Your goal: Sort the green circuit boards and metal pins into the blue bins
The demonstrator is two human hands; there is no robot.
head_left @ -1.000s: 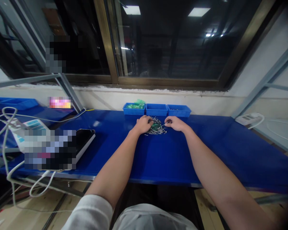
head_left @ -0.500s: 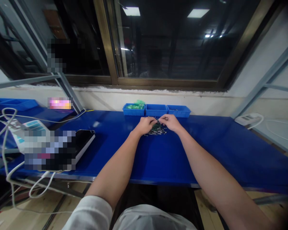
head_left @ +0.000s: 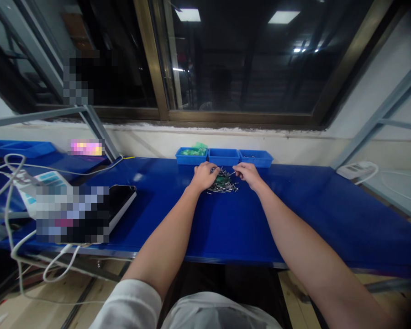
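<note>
A pile of thin metal screws [head_left: 222, 186] lies on the blue table, with something green among them. My left hand [head_left: 203, 177] is at the pile's left edge, its fingers bent together over the screws; what they hold, if anything, is hidden. At the upper right of the pile, my right hand [head_left: 248, 174] pinches a screw [head_left: 232, 173] that points left toward the heap. The two hands are apart.
Behind the pile stand three blue bins: one with green bags [head_left: 192, 156], a middle one [head_left: 223, 156], and a right one [head_left: 255, 158] with small metal pieces. A black-topped device [head_left: 121, 201] and white cables lie left; a white power strip [head_left: 356, 170] lies right.
My hands have moved apart, the left one to the left and the right one slightly to the right. A screw now shows at my right fingertips.
</note>
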